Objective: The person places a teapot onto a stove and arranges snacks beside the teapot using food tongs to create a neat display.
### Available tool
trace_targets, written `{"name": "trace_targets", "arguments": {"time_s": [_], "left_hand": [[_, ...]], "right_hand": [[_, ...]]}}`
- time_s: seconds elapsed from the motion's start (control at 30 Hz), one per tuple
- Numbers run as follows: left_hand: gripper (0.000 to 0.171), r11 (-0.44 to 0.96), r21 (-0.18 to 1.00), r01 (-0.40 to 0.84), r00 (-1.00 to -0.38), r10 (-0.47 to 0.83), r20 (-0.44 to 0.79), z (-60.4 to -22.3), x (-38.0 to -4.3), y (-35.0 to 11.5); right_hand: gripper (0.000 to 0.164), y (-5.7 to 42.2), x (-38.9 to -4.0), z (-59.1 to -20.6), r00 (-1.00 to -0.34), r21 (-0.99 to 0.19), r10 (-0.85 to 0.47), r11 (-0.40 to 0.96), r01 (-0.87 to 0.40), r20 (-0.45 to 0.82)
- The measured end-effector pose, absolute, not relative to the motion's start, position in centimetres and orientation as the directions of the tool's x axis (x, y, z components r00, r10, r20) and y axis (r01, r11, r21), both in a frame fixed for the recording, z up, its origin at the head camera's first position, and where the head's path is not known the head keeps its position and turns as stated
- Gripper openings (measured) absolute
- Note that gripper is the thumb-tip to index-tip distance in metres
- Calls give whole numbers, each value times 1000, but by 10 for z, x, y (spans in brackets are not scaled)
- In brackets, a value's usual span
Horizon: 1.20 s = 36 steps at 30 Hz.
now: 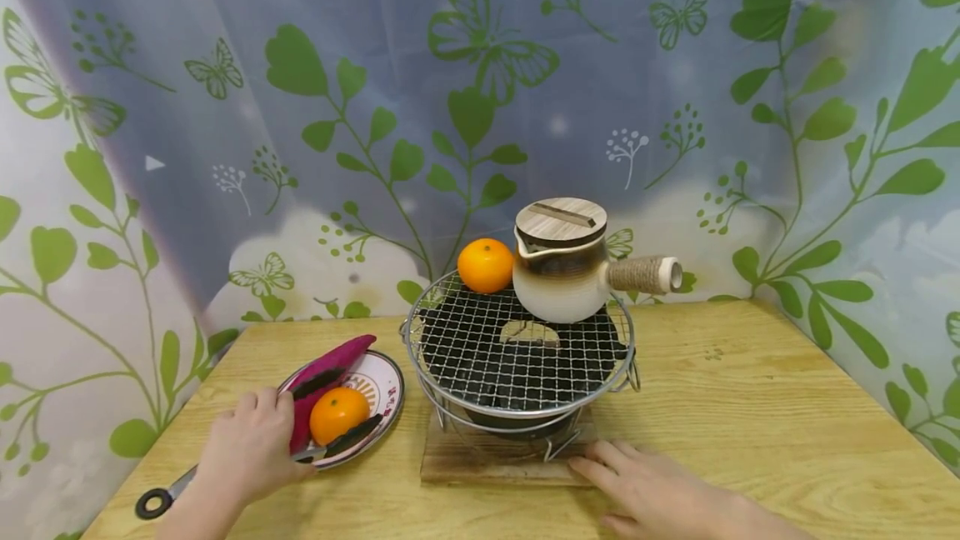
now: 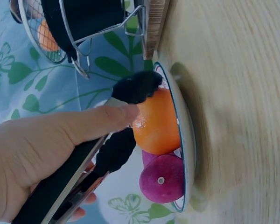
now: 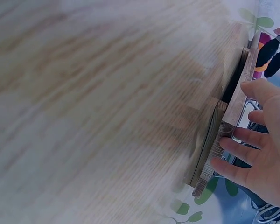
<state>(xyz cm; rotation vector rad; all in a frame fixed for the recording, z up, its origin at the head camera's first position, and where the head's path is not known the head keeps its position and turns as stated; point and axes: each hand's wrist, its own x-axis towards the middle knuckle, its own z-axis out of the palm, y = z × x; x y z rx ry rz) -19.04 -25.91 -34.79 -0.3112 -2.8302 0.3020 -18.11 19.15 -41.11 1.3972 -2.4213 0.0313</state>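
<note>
My left hand point(image 1: 251, 440) grips a pair of metal tongs point(image 1: 180, 483) with black tips point(image 2: 136, 87). Those tips stand on either side of an orange fruit point(image 1: 339, 417), like a mandarin, on a patterned plate point(image 1: 389, 394); whether both touch it I cannot tell. Beside the fruit lies a purple sweet potato point(image 1: 351, 350), partly hidden by the tongs. My right hand point(image 1: 652, 486) has its fingers extended, touching the right front corner of a wooden board point(image 1: 480, 467). In the right wrist view, these fingers point(image 3: 242, 151) lie along the board's edge.
On the board stands a black stove point(image 1: 517, 419) with a round wire grill point(image 1: 525, 373). Another orange fruit point(image 1: 486, 266) and a ceramic teapot point(image 1: 558, 290) with a wooden lid and rope-wrapped handle point(image 1: 637, 274) sit on the grill. Behind the wooden table point(image 1: 750, 407) hangs a leaf-patterned curtain point(image 1: 600, 107).
</note>
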Motion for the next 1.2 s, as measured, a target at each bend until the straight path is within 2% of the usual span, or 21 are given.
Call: {"name": "trace_targets", "arguments": {"time_s": [0.27,0.53,0.9,1.2], "left_hand": [[87,941,-290,174,-914,264,309,-352,-186,-258],[85,931,-324,170,-918,269,291,-353,-187,-258],[82,944,-290,156,-950,224,219,-354,-186,-259],[74,941,-295,162,-949,231,216,-356,-186,-257]], "right_hand": [[59,191,-181,-412,-454,151,-839,512,-846,301],[58,191,-181,-412,-455,138,-839,510,-849,298],[57,191,-182,-412,-456,144,-838,512,-846,302],[59,191,-182,-411,-473,118,-834,520,-846,283]]}}
